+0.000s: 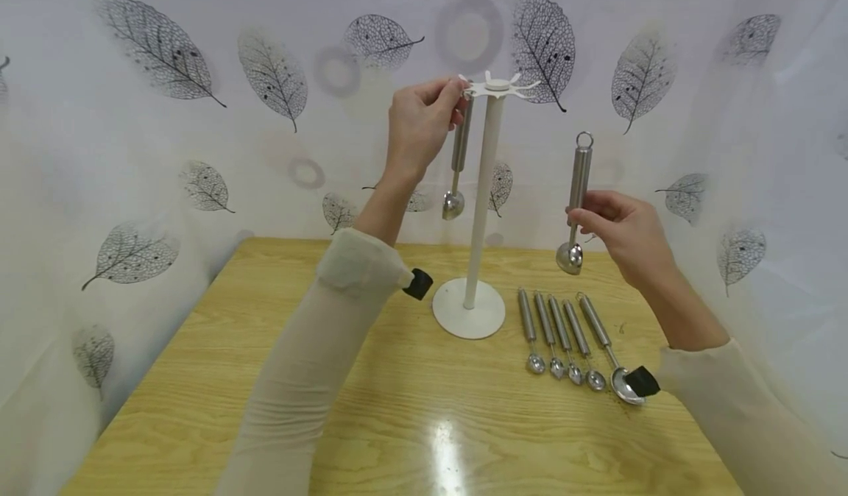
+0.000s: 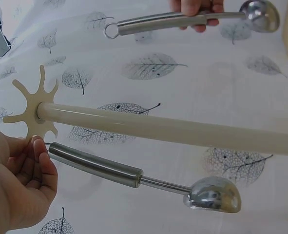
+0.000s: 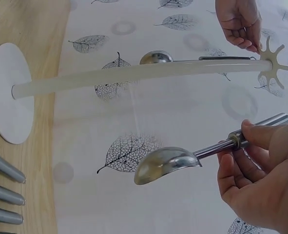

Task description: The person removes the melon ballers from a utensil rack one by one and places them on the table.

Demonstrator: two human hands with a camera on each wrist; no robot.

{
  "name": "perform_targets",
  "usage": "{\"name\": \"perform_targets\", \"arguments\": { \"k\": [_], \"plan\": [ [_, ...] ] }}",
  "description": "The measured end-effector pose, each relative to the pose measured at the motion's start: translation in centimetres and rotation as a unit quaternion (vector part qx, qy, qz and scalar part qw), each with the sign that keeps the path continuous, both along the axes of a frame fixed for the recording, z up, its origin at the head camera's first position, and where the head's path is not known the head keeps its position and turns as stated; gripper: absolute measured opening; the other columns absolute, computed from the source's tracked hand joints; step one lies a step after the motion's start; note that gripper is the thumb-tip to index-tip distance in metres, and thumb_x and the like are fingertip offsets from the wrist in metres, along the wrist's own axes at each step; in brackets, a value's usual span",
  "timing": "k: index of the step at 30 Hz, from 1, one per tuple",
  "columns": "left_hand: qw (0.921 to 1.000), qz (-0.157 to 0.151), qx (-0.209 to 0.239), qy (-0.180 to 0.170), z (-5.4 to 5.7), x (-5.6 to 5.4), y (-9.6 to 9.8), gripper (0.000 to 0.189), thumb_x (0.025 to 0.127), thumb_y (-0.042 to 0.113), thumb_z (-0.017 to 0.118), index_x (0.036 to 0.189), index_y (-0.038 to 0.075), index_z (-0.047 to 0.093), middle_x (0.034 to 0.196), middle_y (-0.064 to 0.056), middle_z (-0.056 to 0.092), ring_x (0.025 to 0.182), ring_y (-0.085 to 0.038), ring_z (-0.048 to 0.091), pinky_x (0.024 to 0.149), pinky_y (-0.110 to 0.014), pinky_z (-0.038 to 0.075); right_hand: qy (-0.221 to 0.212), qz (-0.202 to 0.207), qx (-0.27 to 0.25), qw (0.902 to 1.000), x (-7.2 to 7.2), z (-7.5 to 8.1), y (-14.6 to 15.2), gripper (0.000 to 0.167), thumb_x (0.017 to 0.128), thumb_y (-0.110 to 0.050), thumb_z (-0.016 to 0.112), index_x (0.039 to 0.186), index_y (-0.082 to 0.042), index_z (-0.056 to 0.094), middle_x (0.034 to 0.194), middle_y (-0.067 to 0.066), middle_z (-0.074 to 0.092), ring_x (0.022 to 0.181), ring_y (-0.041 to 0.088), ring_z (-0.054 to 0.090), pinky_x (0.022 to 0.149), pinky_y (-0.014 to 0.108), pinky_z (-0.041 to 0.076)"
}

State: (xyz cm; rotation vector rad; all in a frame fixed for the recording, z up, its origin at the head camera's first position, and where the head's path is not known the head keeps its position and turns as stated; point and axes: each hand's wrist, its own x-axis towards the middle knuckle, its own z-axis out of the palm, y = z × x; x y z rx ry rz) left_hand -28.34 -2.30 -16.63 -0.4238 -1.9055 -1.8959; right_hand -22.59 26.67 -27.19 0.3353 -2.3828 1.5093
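Observation:
A white stand rises from a round base to a star-shaped top of curved hooks. At the left of that top my left hand pinches the ring end of a steel scoop, which hangs bowl down beside the pole. Whether its ring is over a hook is hidden by the fingertips. To the right of the stand, my right hand grips a second steel scoop low on its handle, thumb against fingers. This scoop is upright, ring at the top and bowl at the bottom, apart from the stand.
Several steel scoops and spoons lie in a row on the wooden table, right of the round base. The largest one is at the row's right end, below my right forearm. A leaf-printed cloth hangs behind the table.

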Motion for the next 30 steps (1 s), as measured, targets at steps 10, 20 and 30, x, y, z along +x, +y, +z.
{"name": "perform_targets", "arguments": {
  "k": [10,20,30],
  "plan": [
    [0.9999,-0.003,0.010,-0.003,-0.1,0.0,0.1,0.020,0.104,0.012,0.065,0.110,-0.003,0.078,0.082,-0.007,0.069,0.070,-0.014,0.062,0.069,-0.022,0.055,-0.028,-0.032,0.011,0.9990,3.4,-2.2,4.0,0.029,0.100,-0.013,0.071,0.126,-0.001,0.066,0.099,-0.012,0.072,0.088,0.004,0.067,0.078,0.012,0.055],
    [0.9999,-0.006,0.013,0.000,-0.2,0.0,0.1,0.020,0.104,0.012,0.066,0.108,-0.003,0.078,0.081,-0.007,0.068,0.069,-0.014,0.061,0.068,-0.022,0.054,-0.063,-0.071,0.023,0.9953,5.6,-4.7,7.4,0.026,0.099,-0.014,0.073,0.121,-0.004,0.063,0.095,-0.016,0.070,0.083,0.000,0.067,0.076,0.010,0.054],
    [0.9998,-0.007,0.014,0.007,-0.3,-0.2,0.1,0.020,0.104,0.012,0.066,0.109,-0.004,0.077,0.081,-0.006,0.069,0.068,-0.013,0.061,0.067,-0.022,0.054,-0.105,-0.089,0.093,0.9861,6.3,-7.4,9.3,0.051,0.102,-0.026,0.070,0.132,0.013,0.058,0.092,-0.023,0.068,0.082,-0.001,0.064,0.072,0.012,0.053]
  ]
}}
